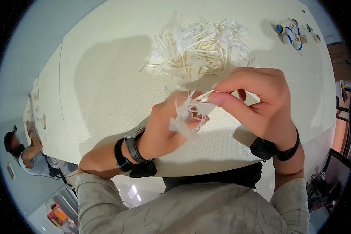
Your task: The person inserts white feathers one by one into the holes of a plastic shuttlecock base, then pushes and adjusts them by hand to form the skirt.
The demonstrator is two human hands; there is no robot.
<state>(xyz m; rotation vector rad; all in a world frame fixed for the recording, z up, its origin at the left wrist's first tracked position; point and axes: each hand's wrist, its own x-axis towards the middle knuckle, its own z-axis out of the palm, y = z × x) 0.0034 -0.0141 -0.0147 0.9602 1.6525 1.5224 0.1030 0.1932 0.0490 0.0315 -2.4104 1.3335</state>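
My left hand [163,121] is closed around a white, translucent ring-shaped piece [189,115] with small holes along its band and wispy feather-like tufts sticking out. Just to the right of it, my right hand [261,97] pinches a slender white feather [207,94] between thumb and index finger. The feather's quill reaches toward the tufts above my left hand; whether it touches the ring I cannot tell. Beyond both hands lies a loose heap of white feathers [202,46] with pale, stiff quills pointing many ways.
The white textured table [105,109] curves around me. At its far right lie small blue-and-white round items [290,35] and other small pieces. A person [25,152] works at the table's left end. A dark chair or frame [335,167] stands at the right.
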